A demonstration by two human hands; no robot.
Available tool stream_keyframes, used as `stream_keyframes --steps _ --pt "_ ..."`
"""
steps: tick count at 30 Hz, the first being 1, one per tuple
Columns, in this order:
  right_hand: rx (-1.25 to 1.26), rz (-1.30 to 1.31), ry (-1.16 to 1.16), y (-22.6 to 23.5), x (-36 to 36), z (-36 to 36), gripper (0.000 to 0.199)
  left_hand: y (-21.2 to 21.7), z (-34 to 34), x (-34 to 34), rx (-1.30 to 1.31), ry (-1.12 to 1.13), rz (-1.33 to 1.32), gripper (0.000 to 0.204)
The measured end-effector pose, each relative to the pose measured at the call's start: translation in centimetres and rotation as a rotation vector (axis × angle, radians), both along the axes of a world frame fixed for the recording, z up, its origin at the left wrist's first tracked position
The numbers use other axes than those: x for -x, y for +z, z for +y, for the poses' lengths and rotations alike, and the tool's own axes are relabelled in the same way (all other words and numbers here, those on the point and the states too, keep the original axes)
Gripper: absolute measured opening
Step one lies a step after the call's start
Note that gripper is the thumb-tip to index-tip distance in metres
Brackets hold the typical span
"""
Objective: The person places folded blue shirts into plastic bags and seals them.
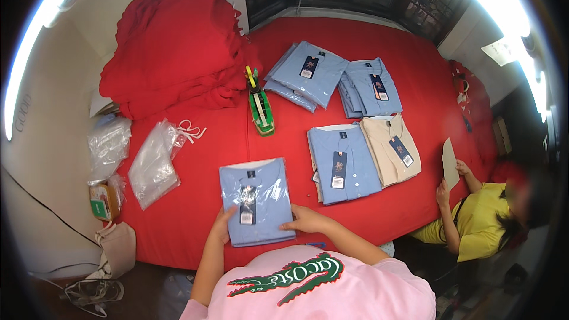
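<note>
A folded light-blue shirt in a clear plastic bag (269, 189) lies in front of me on the red-covered table, a dark hang tag showing through the film. My left hand (221, 226) grips its left edge, thumb on top. At the opposite edge, my right hand (308, 220) holds the bag, thumb over the film; its other fingers are partly hidden. Beyond the bag stands a green tape dispenser (261, 112). To the right are an unbagged folded blue shirt (349, 169) and a beige shirt (382, 148), both tagged.
Bagged blue shirts (323, 83) are piled farther back, beside another blue stack (361, 89). Red cloth (172, 47) is heaped at the far left. Clear empty bags (155, 169) lie left, near a small tub (104, 201). At right, a person in yellow (483, 219) holds a card (448, 163).
</note>
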State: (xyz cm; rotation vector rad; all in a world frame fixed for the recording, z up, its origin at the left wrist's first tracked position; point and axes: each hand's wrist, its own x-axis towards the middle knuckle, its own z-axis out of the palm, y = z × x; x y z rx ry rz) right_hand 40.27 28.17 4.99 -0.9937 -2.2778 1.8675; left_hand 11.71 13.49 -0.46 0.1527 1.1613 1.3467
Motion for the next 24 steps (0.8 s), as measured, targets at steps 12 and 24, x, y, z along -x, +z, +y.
stream_keyframes --steps 12,24 --pt "0.285 0.417 -1.261 -2.9 0.5 38.9 0.085 -0.8 0.5 -0.4 0.087 -0.043 0.225 0.053" --pt "0.647 0.707 -1.009 -2.3 7.2 42.6 0.066 -1.3 -1.0 0.5 0.146 -0.024 0.172 0.063"
